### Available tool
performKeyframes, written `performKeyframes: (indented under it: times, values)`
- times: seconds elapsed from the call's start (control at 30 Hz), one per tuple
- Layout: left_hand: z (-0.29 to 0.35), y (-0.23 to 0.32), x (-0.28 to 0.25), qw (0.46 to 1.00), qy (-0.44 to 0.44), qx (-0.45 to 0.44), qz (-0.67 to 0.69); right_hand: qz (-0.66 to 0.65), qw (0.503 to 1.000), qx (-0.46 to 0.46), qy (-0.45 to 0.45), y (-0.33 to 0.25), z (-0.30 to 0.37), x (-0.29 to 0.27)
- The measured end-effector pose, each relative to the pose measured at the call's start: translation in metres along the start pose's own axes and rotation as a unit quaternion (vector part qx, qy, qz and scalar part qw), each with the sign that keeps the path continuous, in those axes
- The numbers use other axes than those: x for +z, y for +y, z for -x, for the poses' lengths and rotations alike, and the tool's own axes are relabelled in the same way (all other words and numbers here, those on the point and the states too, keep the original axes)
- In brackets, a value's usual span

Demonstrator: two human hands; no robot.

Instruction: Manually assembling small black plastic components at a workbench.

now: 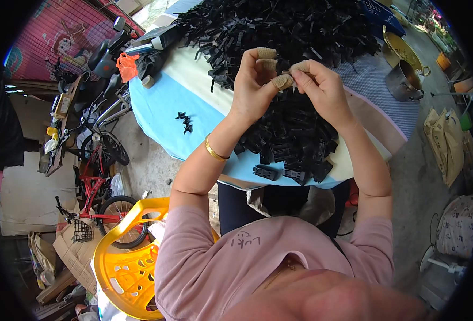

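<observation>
My left hand (254, 92) and my right hand (325, 92) meet above the table, over black plastic parts. Beige covers wrap several of my left fingertips and at least one right fingertip. Left thumb and fingers are curled in a pinch; the right thumb presses against its index finger right beside them. What lies between the fingertips is too small to make out. Behind the hands spreads a large heap of thin black plastic pieces (295, 27). Below them sits a nearer pile of blockier black plastic parts (295, 136).
A few black pieces (184, 122) lie apart on the blue-and-cream tablecloth (161, 112). Metal pots (402, 81) stand at the right. An orange bag (127, 67) is at the table's far left. A yellow chair (124, 267) and a red bicycle (92, 184) stand to the left.
</observation>
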State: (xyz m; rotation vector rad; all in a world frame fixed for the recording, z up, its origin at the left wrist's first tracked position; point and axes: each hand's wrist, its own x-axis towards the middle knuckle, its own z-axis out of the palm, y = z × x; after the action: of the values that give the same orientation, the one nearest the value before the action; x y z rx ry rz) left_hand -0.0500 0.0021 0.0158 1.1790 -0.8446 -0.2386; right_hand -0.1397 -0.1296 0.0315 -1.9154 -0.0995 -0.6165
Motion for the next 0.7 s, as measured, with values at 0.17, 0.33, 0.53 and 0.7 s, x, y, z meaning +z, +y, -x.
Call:
performKeyframes:
  times: [0.17, 0.33, 0.53, 0.7]
  values:
    - [0.004, -0.001, 0.004, 0.999, 0.011, -0.013, -0.033, 0.048, 0.999, -0.018, 0.011, -0.001, 0.0, 0.0]
    - [0.008, -0.003, 0.006, 0.981, 0.055, 0.125, -0.139, 0.04, 0.998, 0.036, -0.01, -0.005, 0.0, 0.001]
    - [0.01, 0.004, 0.009, 0.975, 0.025, 0.143, -0.169, -0.001, 0.999, 0.038, -0.023, -0.004, -0.001, -0.003]
    - [-0.005, 0.01, 0.0, 0.981, -0.001, -0.061, 0.183, 0.074, 0.994, -0.072, 0.022, -0.009, -0.003, -0.017]
